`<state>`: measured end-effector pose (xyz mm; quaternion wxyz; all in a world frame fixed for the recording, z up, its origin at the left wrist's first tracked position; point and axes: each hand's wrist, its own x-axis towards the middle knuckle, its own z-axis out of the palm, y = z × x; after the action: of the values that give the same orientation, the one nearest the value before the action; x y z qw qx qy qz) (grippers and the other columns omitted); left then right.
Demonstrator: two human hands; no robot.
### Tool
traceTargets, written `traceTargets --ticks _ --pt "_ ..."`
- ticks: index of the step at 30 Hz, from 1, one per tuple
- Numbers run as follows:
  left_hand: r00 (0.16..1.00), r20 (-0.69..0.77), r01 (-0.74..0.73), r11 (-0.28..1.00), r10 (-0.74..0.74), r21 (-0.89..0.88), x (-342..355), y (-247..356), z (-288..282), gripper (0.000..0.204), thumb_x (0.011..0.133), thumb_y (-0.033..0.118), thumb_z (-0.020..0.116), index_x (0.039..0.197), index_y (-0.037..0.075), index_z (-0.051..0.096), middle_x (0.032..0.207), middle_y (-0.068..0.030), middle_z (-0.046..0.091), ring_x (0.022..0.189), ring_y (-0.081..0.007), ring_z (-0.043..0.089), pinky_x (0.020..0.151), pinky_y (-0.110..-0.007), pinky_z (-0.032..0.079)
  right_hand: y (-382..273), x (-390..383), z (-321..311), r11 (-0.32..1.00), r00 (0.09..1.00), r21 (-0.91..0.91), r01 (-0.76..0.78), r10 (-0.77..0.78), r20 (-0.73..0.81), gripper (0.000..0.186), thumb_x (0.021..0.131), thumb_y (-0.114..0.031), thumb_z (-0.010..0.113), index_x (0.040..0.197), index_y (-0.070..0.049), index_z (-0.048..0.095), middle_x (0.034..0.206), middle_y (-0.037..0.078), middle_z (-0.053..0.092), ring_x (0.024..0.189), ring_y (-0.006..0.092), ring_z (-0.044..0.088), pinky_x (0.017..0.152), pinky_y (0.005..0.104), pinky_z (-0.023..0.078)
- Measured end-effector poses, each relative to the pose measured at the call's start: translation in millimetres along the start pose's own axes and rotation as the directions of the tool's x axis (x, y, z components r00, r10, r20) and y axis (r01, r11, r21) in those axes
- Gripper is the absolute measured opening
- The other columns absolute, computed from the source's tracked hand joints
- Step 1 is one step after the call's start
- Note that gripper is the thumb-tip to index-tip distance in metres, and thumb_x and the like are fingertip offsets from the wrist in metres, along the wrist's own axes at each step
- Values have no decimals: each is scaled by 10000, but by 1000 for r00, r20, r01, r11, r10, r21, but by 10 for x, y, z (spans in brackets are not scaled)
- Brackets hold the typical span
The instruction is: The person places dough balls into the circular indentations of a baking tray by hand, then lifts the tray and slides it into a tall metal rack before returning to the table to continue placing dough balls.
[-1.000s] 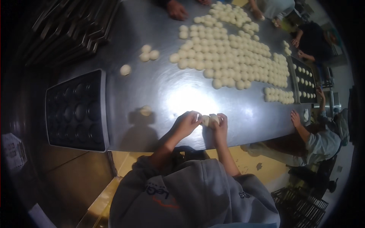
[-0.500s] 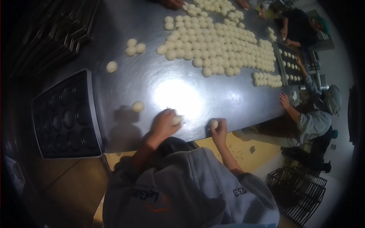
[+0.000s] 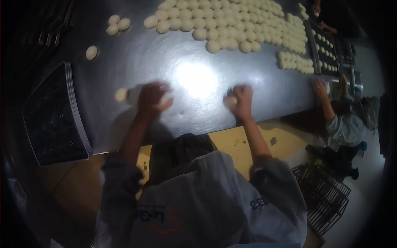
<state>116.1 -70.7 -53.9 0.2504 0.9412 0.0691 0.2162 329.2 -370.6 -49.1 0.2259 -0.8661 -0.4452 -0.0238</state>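
Item: two small pale dough pieces, one under each hand, on a steel worktable (image 3: 264,103) with a bright glare patch between the hands. The left hand (image 3: 152,99) lay cupped, palm down, over the left dough piece (image 3: 166,98), of which only a pale edge showed at the thumb side; the fingers were curled around it rather than flat. The right hand (image 3: 241,100) was likewise domed over the right dough piece (image 3: 231,100), visible as a pale bulge at the hand's inner edge. Both pieces sat near the table's front edge, well apart from each other. Handling, as judged: light, soft and easily dented, probably slightly tacky, so best taken under a loose cupped palm with the fingertips around the base, not pinched from above. Associated items: one loose dough ball (image 3: 121,94) just beside the left hand; a single ball (image 3: 91,52) and a cluster of three (image 3: 116,24) farther up the table; a large field of shaped dough balls (image 3: 231,25) across the far side; a dark moulded baking tray (image 3: 53,118) at the table's left end; a second tray with dough (image 3: 326,51) at the right end. Another person's hand (image 3: 319,87) rested at the table's right edge.
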Motion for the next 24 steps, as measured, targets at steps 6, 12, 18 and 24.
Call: traceTargets --ticks 6,12,18,24 --pt "997 13 81 915 -82 -395 -70 746 395 98 782 135 778 839 106 703 922 -61 720 972 -262 682 938 -429 511 -549 -47 220 886 996 457 -82 56 70 163 730 -120 780 866 -116 691 918 81 666 983 271 604 927 443 434" --pt "981 -3 190 972 -193 -139 461 368 433 145 793 174 781 903 111 711 1050 -98 706 1010 -270 660 1006 -415 487 -126 587 121 982 981 162 -95 120 -155 205 720 -43 782 863 -79 640 941 98 614 864 287 571 780 403 491" --pt "989 18 144 966 -144 -213 -47 583 365 105 798 108 764 858 72 686 927 -95 707 935 -288 671 927 -414 537 264 -7 -262 970 992 232 71 -93 84 150 743 -143 779 805 -82 657 859 74 653 826 309 573 817 424 452" --pt "960 -50 256 938 -275 -235 540 645 806 142 804 133 752 915 65 696 1037 -114 703 1044 -311 654 965 -431 521 -153 570 187 927 997 374 -19 46 -62 173 714 -166 785 775 -86 644 842 90 638 840 327 595 872 457 473"
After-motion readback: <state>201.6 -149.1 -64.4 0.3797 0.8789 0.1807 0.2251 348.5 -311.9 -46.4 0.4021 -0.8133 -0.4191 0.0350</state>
